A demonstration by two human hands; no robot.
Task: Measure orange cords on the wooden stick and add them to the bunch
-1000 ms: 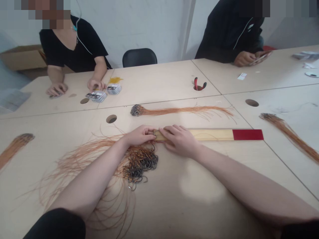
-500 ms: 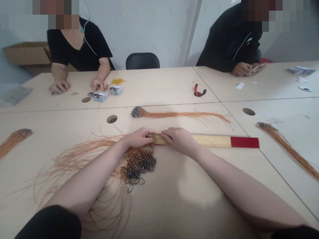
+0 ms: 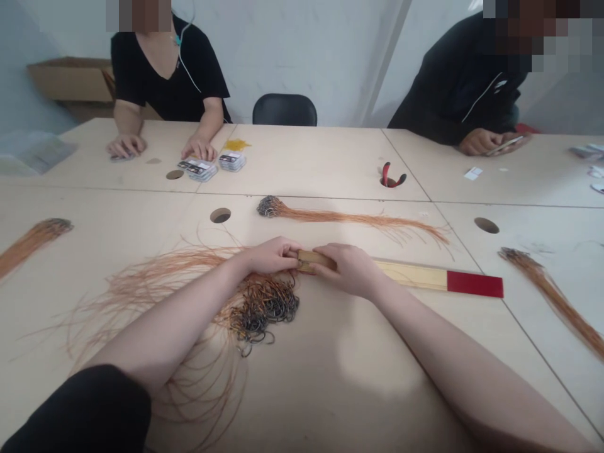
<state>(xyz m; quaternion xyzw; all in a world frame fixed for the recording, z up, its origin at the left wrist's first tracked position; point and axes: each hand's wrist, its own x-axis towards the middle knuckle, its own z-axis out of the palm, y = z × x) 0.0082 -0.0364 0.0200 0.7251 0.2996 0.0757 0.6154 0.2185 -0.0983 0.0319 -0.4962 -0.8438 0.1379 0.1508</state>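
A long flat wooden strip (image 3: 415, 274) with a pale yellow face and a red far end lies to the right across the table. My right hand (image 3: 352, 267) is closed around its left end, thumb on the near side. At that tip, where a small dark metal bit shows, my left hand (image 3: 276, 255) pinches with thumb and forefinger; what is between them is hidden. Below my left wrist lies a heap of dark fishing hooks (image 3: 267, 306), with orange lines (image 3: 160, 277) fanning out left and under my forearm.
Beyond the strip lies a bundle of hooks with orange lines (image 3: 321, 216). Further bundles lie left (image 3: 38, 242) and right (image 3: 552, 292). Red-handled pliers (image 3: 387, 176) stand in a table hole. Across, one person handles small packs (image 3: 201, 168); another holds a phone (image 3: 504, 146).
The strip's left end has turned so its edge faces me, and its red end sits lower. My right thumb has come round to the near side. The whole view has shifted slightly.
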